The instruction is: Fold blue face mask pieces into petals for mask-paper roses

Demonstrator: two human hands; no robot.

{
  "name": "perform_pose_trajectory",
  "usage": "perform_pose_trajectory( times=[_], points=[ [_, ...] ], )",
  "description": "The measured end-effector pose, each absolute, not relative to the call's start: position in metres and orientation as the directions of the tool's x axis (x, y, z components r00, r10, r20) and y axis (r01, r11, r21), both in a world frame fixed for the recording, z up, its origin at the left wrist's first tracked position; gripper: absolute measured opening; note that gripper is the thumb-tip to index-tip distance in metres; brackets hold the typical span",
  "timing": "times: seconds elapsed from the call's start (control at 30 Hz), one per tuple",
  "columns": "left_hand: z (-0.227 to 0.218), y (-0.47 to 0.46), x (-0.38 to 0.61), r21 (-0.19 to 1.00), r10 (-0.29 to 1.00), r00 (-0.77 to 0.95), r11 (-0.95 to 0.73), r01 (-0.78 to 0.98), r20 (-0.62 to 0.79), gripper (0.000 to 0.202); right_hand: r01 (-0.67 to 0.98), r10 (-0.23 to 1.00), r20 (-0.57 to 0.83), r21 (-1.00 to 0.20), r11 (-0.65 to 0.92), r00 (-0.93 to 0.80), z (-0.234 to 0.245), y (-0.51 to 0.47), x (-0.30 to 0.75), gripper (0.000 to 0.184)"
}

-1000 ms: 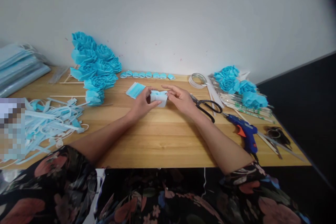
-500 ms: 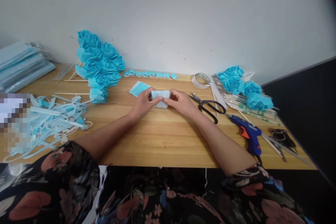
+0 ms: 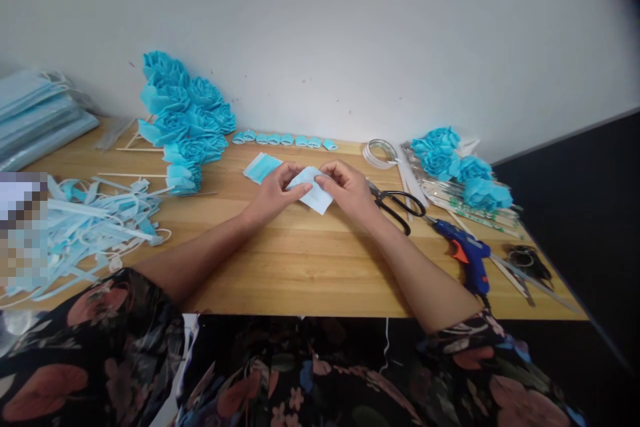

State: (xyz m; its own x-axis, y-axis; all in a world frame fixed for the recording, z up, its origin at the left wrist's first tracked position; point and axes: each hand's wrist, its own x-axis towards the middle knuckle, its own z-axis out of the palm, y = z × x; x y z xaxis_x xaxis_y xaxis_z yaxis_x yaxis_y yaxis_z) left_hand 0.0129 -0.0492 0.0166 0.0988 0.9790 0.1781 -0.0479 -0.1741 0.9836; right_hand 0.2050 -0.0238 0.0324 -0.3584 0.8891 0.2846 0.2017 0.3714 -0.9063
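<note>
Over the middle of the wooden table, a pale blue square of face mask fabric point(image 3: 318, 197) is held between my two hands, one corner pointing toward me. My left hand point(image 3: 277, 192) pinches its left side between thumb and fingers. At the upper right edge, my right hand point(image 3: 349, 188) grips it the same way, thumb on top. A small stack of cut blue mask squares point(image 3: 262, 167) lies just beyond my left hand. Black-handled scissors point(image 3: 395, 203) lie to the right of my right hand, partly hidden by it.
Blue fabric roses point(image 3: 187, 110) stand back left, others point(image 3: 460, 163) back right. Small rolled blue pieces point(image 3: 287, 139) line the wall beside a tape roll point(image 3: 380, 153). A blue glue gun point(image 3: 467, 253) lies right. Cut mask strips point(image 3: 100, 227) and folded masks point(image 3: 40, 117) are at left.
The fabric piece, folded over at its top edge before, is now turned cornerwise and shows as a flatter square. Both hands have shifted their hold on it. The view has moved slightly.
</note>
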Motion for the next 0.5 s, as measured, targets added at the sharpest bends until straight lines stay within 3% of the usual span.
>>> perform_pose_trajectory(
  times=[0.13,0.33,0.5],
  points=[
    [0.0161,-0.0488,0.012,0.987,0.983,0.095,-0.159,-0.018,0.16,0.033,0.238,0.889,0.245,-0.904,0.354,-0.388,0.0335,-0.0256,0.2036,0.023],
    [0.013,-0.0451,0.0099,0.985,0.984,-0.057,-0.17,-0.033,0.168,0.031,0.137,0.897,0.007,-0.988,0.075,-0.441,0.0281,-0.0197,0.2043,0.055],
    [0.0108,-0.0446,0.0107,0.986,0.991,-0.016,-0.131,-0.104,0.13,0.036,0.091,0.936,-0.059,-0.995,-0.029,-0.347,0.0256,-0.0218,0.2013,0.037]
  ],
)
